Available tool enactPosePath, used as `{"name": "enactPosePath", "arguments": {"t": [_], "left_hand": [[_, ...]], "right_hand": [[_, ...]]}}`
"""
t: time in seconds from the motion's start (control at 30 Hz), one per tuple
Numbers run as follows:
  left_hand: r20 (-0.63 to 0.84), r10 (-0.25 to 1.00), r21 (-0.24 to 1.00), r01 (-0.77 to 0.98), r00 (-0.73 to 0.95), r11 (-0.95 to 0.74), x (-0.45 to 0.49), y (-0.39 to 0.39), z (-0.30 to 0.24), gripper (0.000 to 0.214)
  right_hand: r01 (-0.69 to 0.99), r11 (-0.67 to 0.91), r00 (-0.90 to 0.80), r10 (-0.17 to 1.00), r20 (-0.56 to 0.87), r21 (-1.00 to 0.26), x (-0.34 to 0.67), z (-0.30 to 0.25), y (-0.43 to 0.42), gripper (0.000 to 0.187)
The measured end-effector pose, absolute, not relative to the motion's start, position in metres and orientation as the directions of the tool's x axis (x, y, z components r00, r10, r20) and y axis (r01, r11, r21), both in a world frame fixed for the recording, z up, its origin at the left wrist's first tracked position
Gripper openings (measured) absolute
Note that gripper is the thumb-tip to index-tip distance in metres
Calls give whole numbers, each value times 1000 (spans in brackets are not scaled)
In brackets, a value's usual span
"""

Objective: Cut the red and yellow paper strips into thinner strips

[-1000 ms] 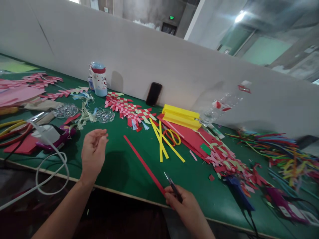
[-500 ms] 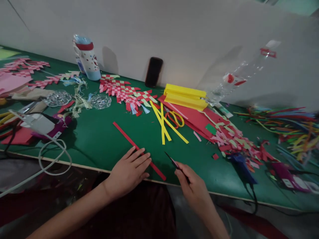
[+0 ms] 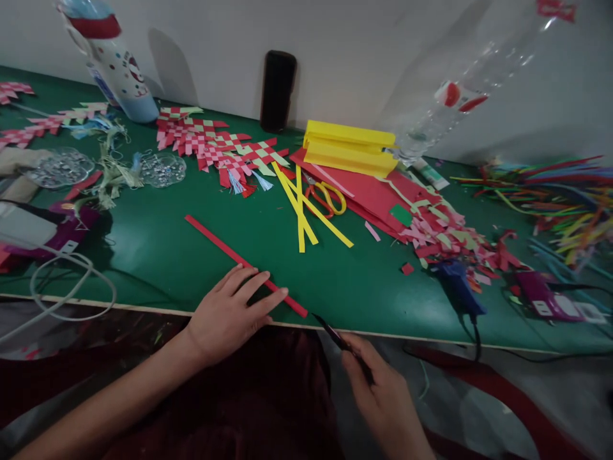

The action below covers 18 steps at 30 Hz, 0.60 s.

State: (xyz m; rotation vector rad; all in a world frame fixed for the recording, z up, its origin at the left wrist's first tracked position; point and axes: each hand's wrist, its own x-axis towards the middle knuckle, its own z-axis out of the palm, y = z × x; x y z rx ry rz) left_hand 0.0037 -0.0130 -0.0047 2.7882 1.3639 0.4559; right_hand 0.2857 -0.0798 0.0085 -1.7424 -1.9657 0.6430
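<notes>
A folded-looking red paper strip (image 3: 215, 239) lies slantwise on the green tabletop. My left hand (image 3: 232, 303) rests on its lower half, fingers spread and pressing flat against it. Closed around the handle of a dark, pointed knife (image 3: 330, 331) is my right hand (image 3: 378, 383), at the table's front edge. The blade's tip points toward the strip's lower end, close to it. Beyond the strip, several yellow paper strips (image 3: 301, 217) lie crossed over one another, beside scissors with orange and yellow handles (image 3: 330, 198).
Woven paper pieces (image 3: 211, 144), a phone (image 3: 278, 89), folded yellow paper (image 3: 349, 144) and red sheets (image 3: 364, 191) line the back. A patterned bottle (image 3: 122, 70) and clear plastic bottle (image 3: 460, 96) stand there. Paper scraps (image 3: 445, 227) and a blue corded tool (image 3: 457, 287) are at right.
The view has shifted, with the table's contents now higher in it. My right hand has brought the knife nearer the front edge and the strip's lower end. My left hand stays on the strip.
</notes>
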Motion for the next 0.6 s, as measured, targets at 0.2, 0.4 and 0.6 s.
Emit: {"name": "enactPosePath", "arguments": {"t": [0.2,0.4,0.6], "left_hand": [[271,750,107,755,603,-646,3,-14,-4,56],[246,751,91,757,613,-647,3,-15,-3,58],[251,753,95,759,608,-644,4,-14,-2,56]], "right_hand": [[808,202,-157,979,127,-554,281,4,-77,27],[835,312,-227,946,233,-453,284,-1,-79,28],[856,382,-306,918,253,-347,283,0,-76,28]]}}
